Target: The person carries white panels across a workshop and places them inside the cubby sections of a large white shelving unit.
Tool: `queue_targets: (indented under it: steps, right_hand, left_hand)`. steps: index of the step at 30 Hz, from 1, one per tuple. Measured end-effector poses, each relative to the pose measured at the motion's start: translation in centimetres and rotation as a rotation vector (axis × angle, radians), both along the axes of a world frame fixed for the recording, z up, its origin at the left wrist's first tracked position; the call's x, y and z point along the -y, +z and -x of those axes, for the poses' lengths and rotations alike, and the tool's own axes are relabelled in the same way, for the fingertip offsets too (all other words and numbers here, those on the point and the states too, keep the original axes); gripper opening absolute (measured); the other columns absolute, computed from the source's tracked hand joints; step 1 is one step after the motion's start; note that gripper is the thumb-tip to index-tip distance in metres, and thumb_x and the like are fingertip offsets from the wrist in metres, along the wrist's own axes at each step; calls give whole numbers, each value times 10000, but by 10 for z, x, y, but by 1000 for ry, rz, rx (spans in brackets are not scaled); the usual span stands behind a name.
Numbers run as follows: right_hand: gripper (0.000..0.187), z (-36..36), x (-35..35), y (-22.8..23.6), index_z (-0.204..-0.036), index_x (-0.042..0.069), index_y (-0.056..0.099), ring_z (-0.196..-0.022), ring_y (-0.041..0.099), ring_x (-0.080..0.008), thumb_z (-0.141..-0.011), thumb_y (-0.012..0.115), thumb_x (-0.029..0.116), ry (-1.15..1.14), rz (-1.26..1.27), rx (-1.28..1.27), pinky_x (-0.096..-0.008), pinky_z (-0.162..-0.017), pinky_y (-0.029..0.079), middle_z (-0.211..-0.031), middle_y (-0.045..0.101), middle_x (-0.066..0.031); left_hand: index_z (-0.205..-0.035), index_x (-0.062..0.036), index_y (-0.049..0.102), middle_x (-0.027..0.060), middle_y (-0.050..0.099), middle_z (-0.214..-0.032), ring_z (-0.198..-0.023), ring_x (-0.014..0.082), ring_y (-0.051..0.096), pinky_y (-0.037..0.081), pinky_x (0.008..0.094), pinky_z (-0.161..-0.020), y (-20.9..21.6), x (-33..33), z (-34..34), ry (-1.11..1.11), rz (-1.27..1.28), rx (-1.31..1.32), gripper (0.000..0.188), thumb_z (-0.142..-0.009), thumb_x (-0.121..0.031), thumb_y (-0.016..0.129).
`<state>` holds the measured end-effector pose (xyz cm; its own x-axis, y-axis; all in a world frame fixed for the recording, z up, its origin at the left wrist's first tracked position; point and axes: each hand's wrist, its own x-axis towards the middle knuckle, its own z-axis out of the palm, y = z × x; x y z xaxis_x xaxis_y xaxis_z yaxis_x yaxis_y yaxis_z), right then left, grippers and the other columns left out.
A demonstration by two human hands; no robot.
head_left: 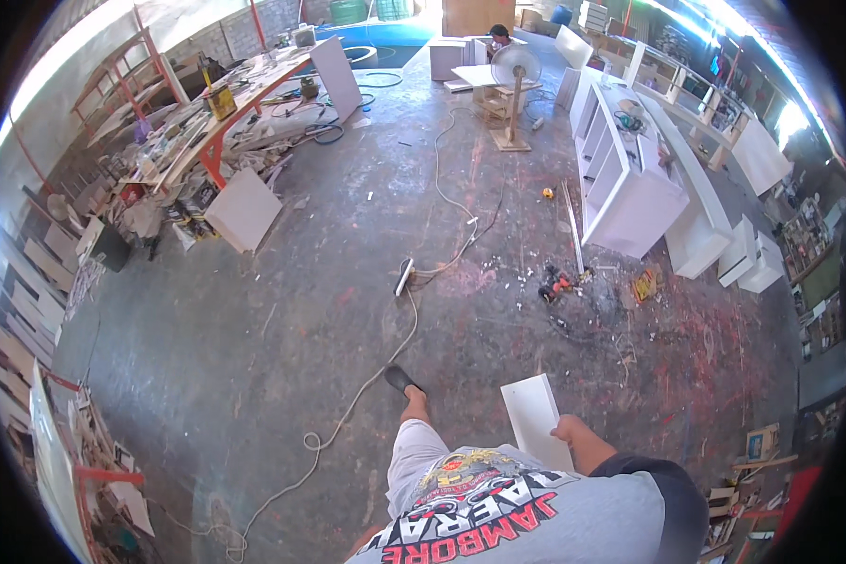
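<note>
My right hand is closed on the edge of a white rectangular board, which looks like a cabinet panel and hangs upright beside my right thigh. The shirt covers the board's lower end. Of my left arm only a sliver shows at the lower edge, and the left hand is out of sight. One foot in a dark shoe is out in front on the concrete floor.
A power strip and its long cord cross the floor ahead. Power tools and scraps lie right of it. White cabinets stand right, a cluttered workbench left. Beyond a fan is another person.
</note>
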<state>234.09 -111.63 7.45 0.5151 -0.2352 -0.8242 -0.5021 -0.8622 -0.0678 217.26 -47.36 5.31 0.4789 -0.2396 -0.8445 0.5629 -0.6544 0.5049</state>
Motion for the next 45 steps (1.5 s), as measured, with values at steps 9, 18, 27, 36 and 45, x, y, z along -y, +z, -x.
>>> queue_targets:
  steps: [9, 18, 27, 36, 45]
  right_hand:
    - [347, -267, -87, 57, -1033, 36, 690, -960, 654, -369, -806, 674, 299, 79, 112, 302, -435, -823, 532, -1012, 678, -208]
    - [365, -511, -169, -21, -1036, 34, 686, -719, 702, -310, -820, 691, 328, -78, 9, 336, -410, -690, 564, -905, 694, -202]
    - [397, -799, -235, -88, -1053, -2, 675, -650, 698, -311, -843, 688, 336, -124, -127, 54, -408, -555, 586, -887, 697, -182]
    - [430, -1103, -248, -1, -1113, 7, 656, -746, 699, -342, -826, 693, 325, -71, -196, -40, -430, -590, 590, -974, 691, -191]
    - [415, -1321, -270, 11, -1112, 70, 635, -1026, 614, -382, -789, 685, 326, 58, -1, 327, -467, -890, 486, -1064, 657, -212]
  left_hand:
    - [-1131, -80, 666, 173, 654, -1145, -1104, 351, 599, 465, 439, -943, -12, -134, -441, -27, -297, 365, 422, -866, -398, 586]
    - [-1133, -9, 626, 177, 687, -1025, -968, 307, 659, 504, 378, -849, 165, -252, -804, 351, -367, 783, 373, -857, -258, 648]
    - [-1056, -67, 688, 188, 674, -1079, -1032, 330, 636, 493, 422, -887, 52, -244, -886, -54, -371, 146, 382, -861, -378, 582]
    - [-1046, -65, 701, 180, 683, -1064, -1022, 317, 646, 500, 409, -881, 44, -203, -1122, 105, -69, 58, 377, -854, -372, 594]
    - [-1057, -65, 706, 167, 690, -1060, -1017, 289, 656, 502, 390, -887, -28, -271, -1450, 29, -322, 166, 395, -847, -386, 611]
